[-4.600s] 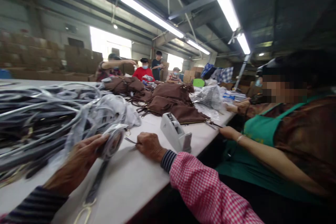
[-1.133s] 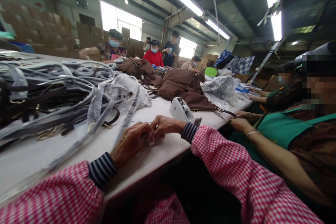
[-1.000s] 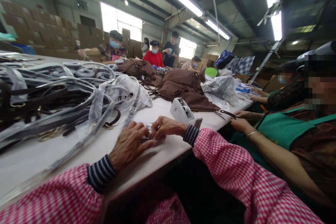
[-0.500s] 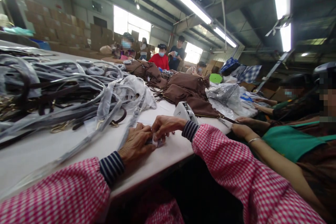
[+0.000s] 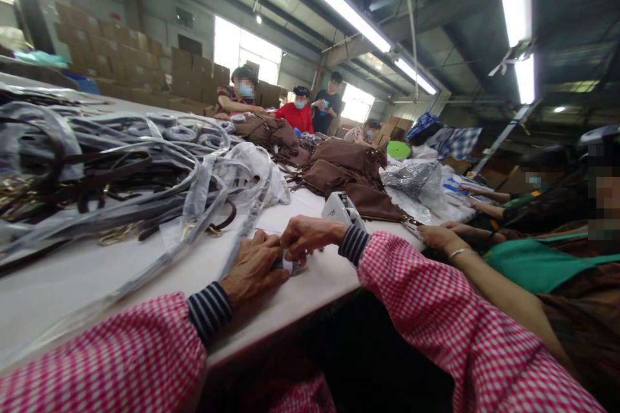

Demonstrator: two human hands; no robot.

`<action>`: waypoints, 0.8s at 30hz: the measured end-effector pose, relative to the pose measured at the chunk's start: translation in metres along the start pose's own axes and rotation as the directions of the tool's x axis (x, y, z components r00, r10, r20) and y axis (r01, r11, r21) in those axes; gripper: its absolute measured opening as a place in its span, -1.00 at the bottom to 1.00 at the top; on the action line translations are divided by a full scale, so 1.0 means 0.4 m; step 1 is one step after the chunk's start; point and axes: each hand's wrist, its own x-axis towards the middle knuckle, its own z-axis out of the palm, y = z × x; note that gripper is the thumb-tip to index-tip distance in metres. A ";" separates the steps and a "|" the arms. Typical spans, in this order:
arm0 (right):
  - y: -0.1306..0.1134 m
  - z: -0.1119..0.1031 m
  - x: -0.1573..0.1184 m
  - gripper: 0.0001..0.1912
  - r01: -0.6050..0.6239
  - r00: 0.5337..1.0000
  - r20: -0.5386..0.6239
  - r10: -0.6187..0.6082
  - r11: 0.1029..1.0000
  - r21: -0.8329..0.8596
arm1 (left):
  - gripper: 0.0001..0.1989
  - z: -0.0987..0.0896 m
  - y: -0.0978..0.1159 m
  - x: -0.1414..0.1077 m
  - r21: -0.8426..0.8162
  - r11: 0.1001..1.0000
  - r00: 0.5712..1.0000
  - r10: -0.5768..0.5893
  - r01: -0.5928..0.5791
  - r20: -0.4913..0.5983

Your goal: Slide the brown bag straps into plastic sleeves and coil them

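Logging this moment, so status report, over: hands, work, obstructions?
Left hand and right hand on small wrapped item, grip unclear; item partly hidden; tape dispenser just beyond right hand.

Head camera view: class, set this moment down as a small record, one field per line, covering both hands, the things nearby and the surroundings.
Left hand: left hand over a small wrapped item, mostly hidden
Right hand: right hand, fingers at the same item; grip unclear
Beyond right wrist: pale tape dispenser
Left side: heap of straps, many in clear wrap
Beyond dispenser: brown fabric items
Surface: white table
Right side: co-worker's braceleted hand
Background: stacked cartons
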 end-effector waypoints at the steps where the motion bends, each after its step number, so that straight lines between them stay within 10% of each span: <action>1: -0.001 0.014 -0.010 -0.96 0.054 0.996 -0.067 -0.060 0.994 -0.096 | -0.66 -0.002 0.004 -0.001 0.017 1.000 0.999 -0.019 0.018 0.026; 5: 0.008 0.094 -0.047 -0.87 0.120 0.885 -0.296 -0.360 0.790 -0.601 | -0.65 -0.013 0.026 -0.004 0.093 0.994 0.996 -0.065 0.058 0.069; 10: 0.042 0.165 -0.060 -0.86 0.037 0.794 -0.326 -0.514 0.575 -0.817 | -0.69 -0.014 0.035 -0.001 0.146 0.989 0.995 -0.045 0.032 0.088; 17: 0.029 0.211 -0.083 -0.97 -0.027 0.773 -0.439 -0.457 0.668 -0.743 | -0.71 -0.002 0.022 -0.001 0.180 0.984 0.997 -0.017 0.004 0.073; 24: 0.014 0.336 -0.105 -0.59 -0.245 0.716 -0.636 -0.287 0.750 -0.614 | -0.67 -0.019 0.004 0.009 0.131 0.991 0.992 0.011 -0.028 0.129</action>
